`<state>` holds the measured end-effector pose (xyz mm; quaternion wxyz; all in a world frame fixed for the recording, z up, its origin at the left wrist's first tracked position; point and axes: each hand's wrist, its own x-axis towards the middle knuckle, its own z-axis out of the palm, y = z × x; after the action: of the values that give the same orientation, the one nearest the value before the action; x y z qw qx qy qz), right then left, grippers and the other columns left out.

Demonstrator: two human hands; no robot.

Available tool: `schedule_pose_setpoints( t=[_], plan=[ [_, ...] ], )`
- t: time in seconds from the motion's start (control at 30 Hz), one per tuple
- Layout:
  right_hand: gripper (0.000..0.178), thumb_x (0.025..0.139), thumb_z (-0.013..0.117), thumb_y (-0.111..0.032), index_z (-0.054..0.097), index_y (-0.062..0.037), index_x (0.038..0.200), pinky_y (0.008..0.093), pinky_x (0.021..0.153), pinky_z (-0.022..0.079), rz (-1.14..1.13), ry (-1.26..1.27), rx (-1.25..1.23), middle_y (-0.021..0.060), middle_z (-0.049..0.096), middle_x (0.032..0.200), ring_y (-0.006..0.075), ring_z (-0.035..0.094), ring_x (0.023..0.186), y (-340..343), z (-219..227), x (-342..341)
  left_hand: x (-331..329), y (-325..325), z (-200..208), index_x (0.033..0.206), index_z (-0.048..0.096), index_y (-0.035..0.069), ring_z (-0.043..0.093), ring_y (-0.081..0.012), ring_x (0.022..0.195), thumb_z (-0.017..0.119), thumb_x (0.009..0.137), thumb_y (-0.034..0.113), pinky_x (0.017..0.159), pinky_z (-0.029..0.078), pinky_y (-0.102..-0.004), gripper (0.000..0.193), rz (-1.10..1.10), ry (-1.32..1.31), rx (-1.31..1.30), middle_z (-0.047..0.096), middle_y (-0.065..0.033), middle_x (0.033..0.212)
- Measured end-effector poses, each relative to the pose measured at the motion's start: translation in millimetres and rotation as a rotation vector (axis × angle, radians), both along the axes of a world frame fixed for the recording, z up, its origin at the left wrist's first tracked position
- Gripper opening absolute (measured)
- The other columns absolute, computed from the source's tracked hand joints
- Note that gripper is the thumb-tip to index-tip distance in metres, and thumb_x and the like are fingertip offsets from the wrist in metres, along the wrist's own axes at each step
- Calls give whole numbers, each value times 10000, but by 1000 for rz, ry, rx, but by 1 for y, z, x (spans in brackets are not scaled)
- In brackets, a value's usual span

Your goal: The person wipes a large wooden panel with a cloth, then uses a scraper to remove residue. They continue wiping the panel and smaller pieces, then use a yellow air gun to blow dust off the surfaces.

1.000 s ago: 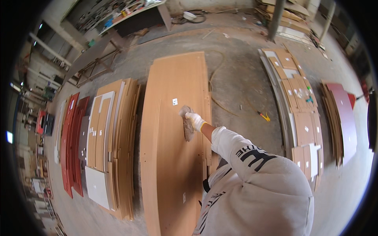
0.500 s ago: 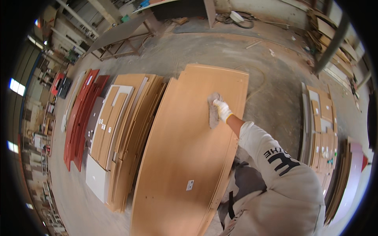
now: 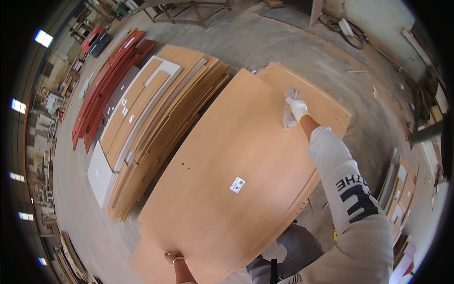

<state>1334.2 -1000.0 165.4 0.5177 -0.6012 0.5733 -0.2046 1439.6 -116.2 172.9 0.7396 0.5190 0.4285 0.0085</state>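
Tan panel — grey floor around.

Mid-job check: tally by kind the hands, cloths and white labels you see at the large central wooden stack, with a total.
Left hand and right hand: 2
Greyish cloth: 1
White label: 1
Total: 4

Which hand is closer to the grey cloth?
Right. The gloved right hand holds the grey cloth; the left hand is far from it, down at the near end of the wooden board.
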Motion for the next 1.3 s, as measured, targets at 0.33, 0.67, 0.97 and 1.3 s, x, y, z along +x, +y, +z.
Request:
schedule_pose_setpoints(
  t=[0.33,0.67,0.97,1.3],
  plan=[
    [484,921,607,-196,571,-40,1377,306,1078,424,468,170,-458,103,580,1416,212,539,1304,-23,-99,-85,-11,4,-39,1189,659,9,584,-361,1163,683,832,109,985,490,-447,371,-386,197,1403,590,-227,1287],
    [464,971,595,-307,605,18,1302,323,839,551,90,145,23,57,693,1136,211,667,945,-44,-134,-93,-120,-73,-69,1569,226,96,222,-372,1483,498,955,396,1152,176,-638,735,-628,531,1506,275,-173,1590],
    [460,959,600,-293,614,42,1274,323,871,536,259,210,-262,115,694,1131,225,666,984,46,-91,-100,-112,-2,-58,1555,265,110,240,-343,1480,498,933,350,1179,149,-611,705,-595,466,1548,311,-148,1575],
    [445,971,548,-198,514,31,1352,307,941,473,240,275,-294,98,614,1256,194,592,1110,106,-100,-91,-102,37,-53,1517,300,10,310,-426,1390,516,901,249,1146,229,-571,695,-528,447,1531,344,-263,1513]
  ],
)
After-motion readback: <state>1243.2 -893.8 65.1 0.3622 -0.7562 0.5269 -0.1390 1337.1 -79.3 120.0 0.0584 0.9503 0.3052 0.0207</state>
